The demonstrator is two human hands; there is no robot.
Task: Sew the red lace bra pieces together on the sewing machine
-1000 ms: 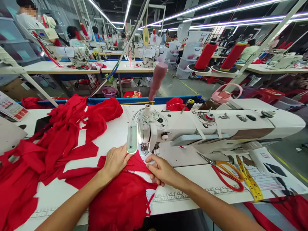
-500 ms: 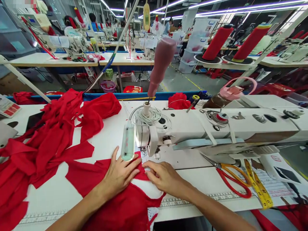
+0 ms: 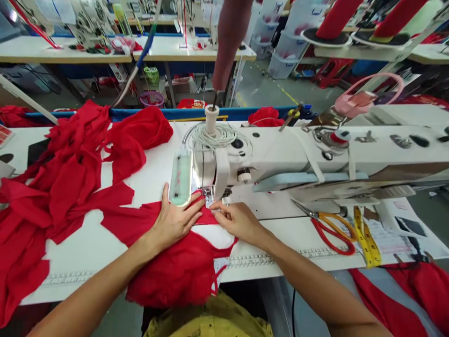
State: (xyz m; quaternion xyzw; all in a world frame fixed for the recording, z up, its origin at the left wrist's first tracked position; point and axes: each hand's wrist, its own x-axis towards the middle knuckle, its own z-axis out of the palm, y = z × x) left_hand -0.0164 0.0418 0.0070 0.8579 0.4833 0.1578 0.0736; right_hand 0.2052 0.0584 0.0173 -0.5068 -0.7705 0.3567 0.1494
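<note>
My left hand (image 3: 177, 220) lies flat with fingers spread on a red fabric piece (image 3: 178, 267), just left of the sewing machine's presser foot (image 3: 207, 193). Thumb and forefinger of my right hand (image 3: 240, 222) pinch the edge of this fabric on the other side, close to the foot. The fabric's upper end reaches up to the foot, while its gathered bulk hangs over the table's front edge. A white sewing machine (image 3: 273, 157) stands over the work. The needle tip is too small to make out.
A heap of red fabric (image 3: 80, 159) covers the left of the table. To the right lie scissors (image 3: 333, 229) and a yellow tape measure (image 3: 366, 241). A small lamp (image 3: 180, 178) hangs by the machine head, and a pink-handled tool (image 3: 231, 42) stands upright on it.
My view has tilted downward. The left hand has flattened and spread on the fabric since one second ago. Both hands stay close to the presser foot, with the right hand at the fabric's edge.
</note>
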